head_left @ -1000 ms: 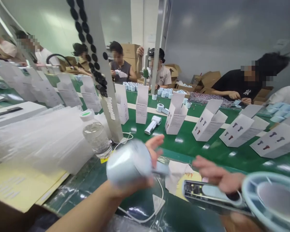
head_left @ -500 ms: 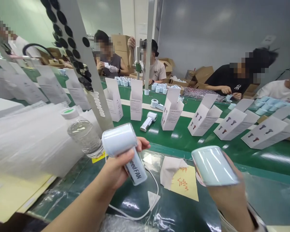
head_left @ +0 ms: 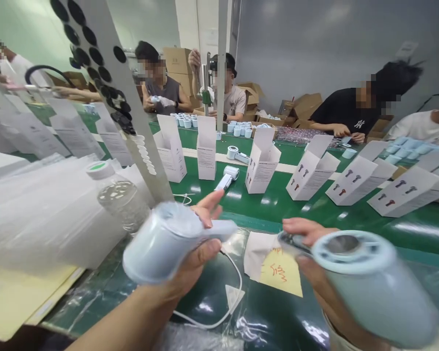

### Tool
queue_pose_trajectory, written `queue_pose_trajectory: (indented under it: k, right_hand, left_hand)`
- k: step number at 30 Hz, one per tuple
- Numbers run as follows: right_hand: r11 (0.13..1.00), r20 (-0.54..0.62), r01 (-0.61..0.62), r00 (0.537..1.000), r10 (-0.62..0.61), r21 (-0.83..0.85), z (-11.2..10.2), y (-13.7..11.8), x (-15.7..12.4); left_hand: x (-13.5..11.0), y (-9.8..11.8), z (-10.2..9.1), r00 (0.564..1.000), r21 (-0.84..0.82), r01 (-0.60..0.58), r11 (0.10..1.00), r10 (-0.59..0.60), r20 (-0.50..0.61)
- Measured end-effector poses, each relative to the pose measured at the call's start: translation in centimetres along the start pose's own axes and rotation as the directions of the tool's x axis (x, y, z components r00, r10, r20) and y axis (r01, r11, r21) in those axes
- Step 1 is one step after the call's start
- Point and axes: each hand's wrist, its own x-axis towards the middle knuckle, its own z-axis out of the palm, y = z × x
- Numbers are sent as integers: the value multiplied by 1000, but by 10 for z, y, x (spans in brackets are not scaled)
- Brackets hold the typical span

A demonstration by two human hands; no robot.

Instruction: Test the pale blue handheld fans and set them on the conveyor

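My left hand (head_left: 201,253) is shut around a pale blue handheld fan (head_left: 164,243), whose round head tips toward me and whose handle points right. The fan is blurred by motion. My right hand (head_left: 307,246) grips a second pale blue handheld fan (head_left: 369,282) close to the camera. Its round grille faces up and its narrow handle lies across my fingers. A white cable (head_left: 219,312) curves across the dark green mat beneath my hands. Both fans' lower parts are partly hidden by my fingers.
A clear water bottle (head_left: 119,200) lies against a plastic-wrapped stack (head_left: 47,214). Several white product boxes (head_left: 263,161) stand on the green belt (head_left: 278,209), with a white fan (head_left: 225,178) among them. A yellow note (head_left: 280,273) lies between my hands. Co-workers sit across the belt.
Both fans have turned and come closer to me. The left fan now lies sideways, hiding its printed handle, and the right fan's grille now faces up. Both hands still hold their fans.
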Motion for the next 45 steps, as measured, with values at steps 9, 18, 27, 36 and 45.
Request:
queue_pose_trajectory:
  k: [9, 18, 27, 36, 45]
  right_hand:
    - [751, 119, -580, 809, 575, 317, 25, 22, 4]
    - [505, 297, -730, 662, 688, 460, 58, 32, -14]
    - [418, 374, -792, 589, 716, 445, 71, 26, -27]
    - [386, 421, -845, 523, 741, 371, 64, 30, -30]
    - [441, 412, -808, 583, 701, 391, 65, 16, -31]
  left_hand:
    - [4, -7, -2, 873, -153, 485, 861, -487, 32]
    - [-5, -22, 20, 740, -339, 556, 759, -638, -214]
    - [-3, -39, 22, 597, -467, 605, 645, -755, -270]
    - [3, -45, 19, 537, -522, 616, 590, -799, -271]
    - [0, -35, 7, 966, 313, 259, 914, -246, -80]
